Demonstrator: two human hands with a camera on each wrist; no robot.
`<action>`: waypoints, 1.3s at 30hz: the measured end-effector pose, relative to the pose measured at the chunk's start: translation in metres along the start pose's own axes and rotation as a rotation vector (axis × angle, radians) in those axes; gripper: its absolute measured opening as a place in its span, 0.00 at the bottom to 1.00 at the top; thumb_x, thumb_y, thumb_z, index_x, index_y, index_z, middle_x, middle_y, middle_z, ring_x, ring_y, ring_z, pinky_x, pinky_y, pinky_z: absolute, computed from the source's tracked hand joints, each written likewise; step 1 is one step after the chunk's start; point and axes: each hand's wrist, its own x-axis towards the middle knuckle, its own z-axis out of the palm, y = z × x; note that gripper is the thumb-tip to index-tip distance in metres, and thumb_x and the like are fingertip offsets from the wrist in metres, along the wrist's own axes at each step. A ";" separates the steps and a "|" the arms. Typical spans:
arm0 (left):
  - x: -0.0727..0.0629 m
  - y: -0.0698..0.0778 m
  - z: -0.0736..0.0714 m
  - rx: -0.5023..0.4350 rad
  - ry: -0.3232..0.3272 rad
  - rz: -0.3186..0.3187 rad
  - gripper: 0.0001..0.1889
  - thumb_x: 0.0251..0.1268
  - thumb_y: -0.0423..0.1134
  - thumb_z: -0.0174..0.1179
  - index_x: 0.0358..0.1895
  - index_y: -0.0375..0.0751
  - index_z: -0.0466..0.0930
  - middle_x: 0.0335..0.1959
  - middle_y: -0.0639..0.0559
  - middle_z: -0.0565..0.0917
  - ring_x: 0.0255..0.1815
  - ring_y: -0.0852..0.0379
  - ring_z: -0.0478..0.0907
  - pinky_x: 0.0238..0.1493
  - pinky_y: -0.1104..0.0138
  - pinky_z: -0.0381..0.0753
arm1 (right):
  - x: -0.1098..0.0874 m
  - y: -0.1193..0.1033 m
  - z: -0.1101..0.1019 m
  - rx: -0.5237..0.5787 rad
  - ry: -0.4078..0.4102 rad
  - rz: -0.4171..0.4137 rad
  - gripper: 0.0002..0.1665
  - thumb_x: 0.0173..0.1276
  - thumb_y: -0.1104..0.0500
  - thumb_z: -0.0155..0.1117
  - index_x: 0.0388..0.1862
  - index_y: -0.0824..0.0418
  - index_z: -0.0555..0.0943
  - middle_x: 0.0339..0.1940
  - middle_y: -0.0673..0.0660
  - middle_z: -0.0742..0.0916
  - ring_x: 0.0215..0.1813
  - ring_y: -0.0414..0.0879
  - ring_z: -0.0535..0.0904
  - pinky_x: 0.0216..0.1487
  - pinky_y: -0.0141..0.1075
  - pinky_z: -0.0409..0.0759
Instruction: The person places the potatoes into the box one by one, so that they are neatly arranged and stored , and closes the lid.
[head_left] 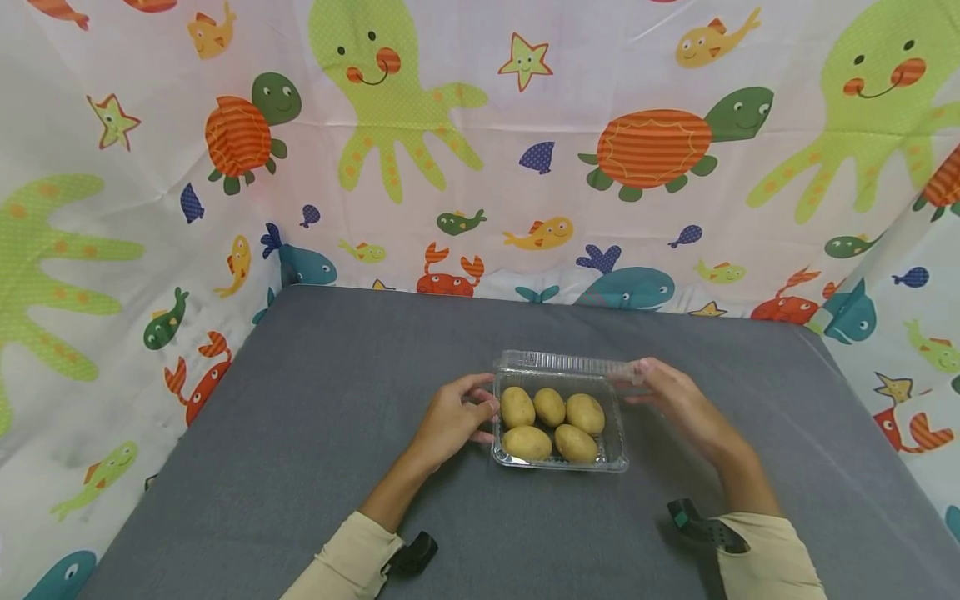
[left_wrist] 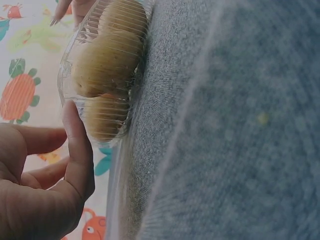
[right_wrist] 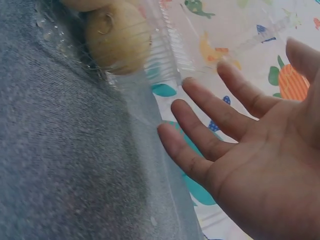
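A clear plastic clamshell box (head_left: pixel 623 446) sits on the grey cloth, holding several yellow-brown potatoes (head_left: pixel 527 443). Its transparent lid (head_left: pixel 562 362) stands raised along the far side. At the box's left side is my left hand (head_left: pixel 448 421), one fingertip right at the rim in the left wrist view, the fingers loosely bent. My right hand (head_left: pixel 678 402) is at the right end of the lid, its fingertips overlapping the lid's corner in the head view. Its fingers (right_wrist: pixel 215 110) are straight and spread in the right wrist view, with the palm facing the box.
A grey cloth (head_left: pixel 360 358) covers the table. Behind it and along both sides hangs a white curtain (head_left: pixel 480 108) printed with sea animals. Black wrist straps (head_left: pixel 412 554) are worn over the beige sleeves (head_left: pixel 772 558).
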 end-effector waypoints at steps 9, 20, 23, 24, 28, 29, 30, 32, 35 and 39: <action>-0.001 0.005 -0.002 -0.037 -0.002 -0.024 0.25 0.89 0.48 0.46 0.72 0.33 0.75 0.52 0.34 0.84 0.40 0.52 0.87 0.35 0.57 0.96 | -0.008 -0.009 -0.007 -0.080 -0.052 0.106 0.24 0.90 0.50 0.41 0.70 0.63 0.73 0.66 0.51 0.80 0.68 0.54 0.78 0.74 0.73 0.69; -0.003 0.017 -0.007 -0.037 -0.067 -0.105 0.40 0.82 0.68 0.46 0.73 0.33 0.74 0.58 0.34 0.82 0.48 0.41 0.88 0.38 0.55 0.96 | -0.016 -0.014 -0.012 -0.183 -0.083 0.153 0.23 0.85 0.52 0.54 0.73 0.57 0.74 0.74 0.61 0.77 0.66 0.39 0.76 0.72 0.63 0.74; -0.004 0.019 -0.009 -0.031 -0.106 -0.106 0.38 0.82 0.66 0.49 0.73 0.33 0.73 0.61 0.33 0.80 0.53 0.37 0.86 0.41 0.55 0.96 | -0.017 -0.013 -0.013 -0.184 -0.097 0.166 0.24 0.83 0.53 0.57 0.73 0.56 0.74 0.75 0.62 0.77 0.67 0.42 0.77 0.69 0.51 0.80; -0.004 0.020 -0.010 -0.027 -0.122 -0.107 0.37 0.82 0.65 0.50 0.74 0.34 0.72 0.61 0.33 0.80 0.54 0.37 0.86 0.41 0.55 0.96 | -0.017 -0.012 -0.013 -0.180 -0.102 0.169 0.24 0.83 0.53 0.58 0.73 0.56 0.74 0.75 0.62 0.77 0.68 0.44 0.77 0.67 0.47 0.81; -0.005 0.020 -0.015 -0.021 -0.188 -0.106 0.35 0.82 0.60 0.54 0.77 0.36 0.69 0.64 0.32 0.78 0.58 0.37 0.84 0.46 0.55 0.96 | -0.017 -0.011 -0.014 -0.160 -0.137 0.157 0.27 0.80 0.56 0.62 0.74 0.57 0.73 0.74 0.64 0.77 0.71 0.54 0.76 0.63 0.44 0.84; -0.005 0.020 -0.016 -0.025 -0.204 -0.111 0.35 0.82 0.59 0.55 0.78 0.36 0.68 0.65 0.32 0.77 0.59 0.37 0.84 0.47 0.55 0.95 | -0.017 -0.010 -0.014 -0.157 -0.146 0.155 0.27 0.79 0.56 0.63 0.74 0.57 0.73 0.74 0.64 0.77 0.72 0.57 0.75 0.63 0.45 0.84; -0.004 0.020 -0.017 -0.031 -0.218 -0.119 0.36 0.82 0.58 0.56 0.79 0.36 0.67 0.67 0.33 0.77 0.59 0.38 0.84 0.48 0.55 0.95 | -0.017 -0.010 -0.014 -0.155 -0.154 0.152 0.28 0.78 0.57 0.64 0.74 0.57 0.73 0.74 0.65 0.77 0.72 0.59 0.74 0.63 0.47 0.83; -0.004 0.021 -0.019 -0.044 -0.242 -0.134 0.36 0.81 0.56 0.57 0.80 0.36 0.64 0.70 0.33 0.75 0.60 0.39 0.84 0.50 0.55 0.95 | -0.017 -0.010 -0.014 -0.149 -0.168 0.154 0.29 0.75 0.57 0.67 0.73 0.57 0.73 0.73 0.64 0.77 0.73 0.63 0.73 0.63 0.49 0.82; -0.004 0.022 -0.022 -0.049 -0.267 -0.156 0.38 0.80 0.53 0.60 0.82 0.36 0.60 0.73 0.34 0.74 0.59 0.43 0.85 0.51 0.55 0.95 | -0.017 -0.011 -0.014 -0.141 -0.186 0.156 0.32 0.73 0.58 0.69 0.73 0.58 0.72 0.73 0.65 0.77 0.73 0.66 0.72 0.63 0.47 0.83; -0.005 0.025 -0.024 -0.043 -0.295 -0.172 0.38 0.80 0.51 0.60 0.83 0.38 0.59 0.72 0.34 0.75 0.56 0.47 0.86 0.49 0.56 0.95 | -0.017 -0.011 -0.013 -0.132 -0.197 0.174 0.35 0.70 0.59 0.72 0.73 0.60 0.71 0.72 0.66 0.77 0.71 0.63 0.75 0.62 0.41 0.85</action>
